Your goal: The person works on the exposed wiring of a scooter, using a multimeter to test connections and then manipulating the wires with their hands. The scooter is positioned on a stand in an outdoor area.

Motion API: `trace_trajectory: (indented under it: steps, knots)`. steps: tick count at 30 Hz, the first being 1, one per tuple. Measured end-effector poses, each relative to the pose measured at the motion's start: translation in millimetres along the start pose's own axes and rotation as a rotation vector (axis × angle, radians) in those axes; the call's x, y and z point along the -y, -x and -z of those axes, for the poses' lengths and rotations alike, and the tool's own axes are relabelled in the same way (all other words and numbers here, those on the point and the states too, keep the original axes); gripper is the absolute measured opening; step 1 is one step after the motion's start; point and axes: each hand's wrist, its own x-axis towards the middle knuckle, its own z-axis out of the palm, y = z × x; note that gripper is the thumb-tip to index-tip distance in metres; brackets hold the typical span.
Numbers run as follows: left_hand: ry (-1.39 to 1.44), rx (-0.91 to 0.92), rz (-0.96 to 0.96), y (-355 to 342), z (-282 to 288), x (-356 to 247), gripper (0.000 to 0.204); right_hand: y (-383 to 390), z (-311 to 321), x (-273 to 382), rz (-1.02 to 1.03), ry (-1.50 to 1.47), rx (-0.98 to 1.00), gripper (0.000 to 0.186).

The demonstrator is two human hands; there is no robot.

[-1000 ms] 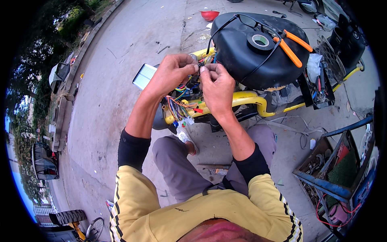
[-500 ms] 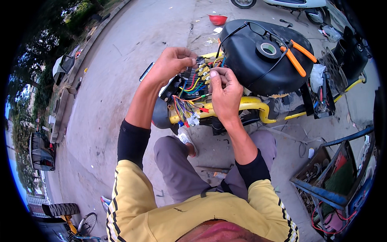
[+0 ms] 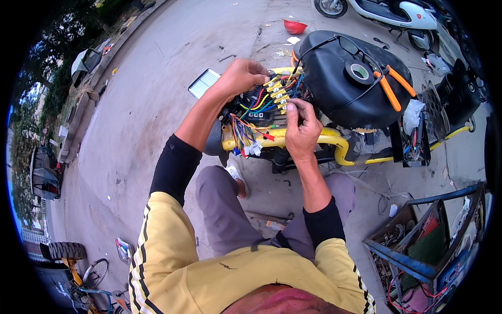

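A yellow terminal block (image 3: 277, 93) with metal screws runs slantwise between my two hands, over the opened frame of a yellow-tubed vehicle. My left hand (image 3: 244, 78) is closed, fingertips pinching the block's far end. At its near end my right hand (image 3: 303, 128) is closed too, thumb and forefinger on the edge. Red, yellow, blue and green wires (image 3: 255, 107) run from the block toward a black finned controller (image 3: 259, 117). Below hangs a bundle of thin coloured wires (image 3: 241, 133) with white and red connectors. The undersides of my fingers are hidden.
Right of my hands, a black seat-like shell (image 3: 340, 78) carries a tape roll (image 3: 358, 71), glasses (image 3: 349, 45) and orange-handled pliers (image 3: 389, 89). A blue-edged metal toolbox (image 3: 402, 259) stands at lower right. Farther off are a red bowl-shaped thing (image 3: 295, 26) and a white scooter (image 3: 397, 14).
The terminal block now shows more fully, its screws facing up between my hands. My left hand has shifted slightly right. The whole view has shifted, exposing more of the scooter.
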Motion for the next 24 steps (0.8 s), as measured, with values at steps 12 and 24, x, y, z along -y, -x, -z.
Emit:
trace_trajectory:
  steps: [12, 24]
  knots:
    - [-0.313, -0.047, -0.217, -9.1, 1.7, 18.5, 0.026, 10.5, 24.6, -28.3, -0.108, -0.075, 0.026, 0.023]
    - [-0.283, -0.635, -0.868, 182.9, -23.7, -49.5, 0.014, 6.4, 35.1, -45.5, 0.09, 0.016, -0.044, 0.026]
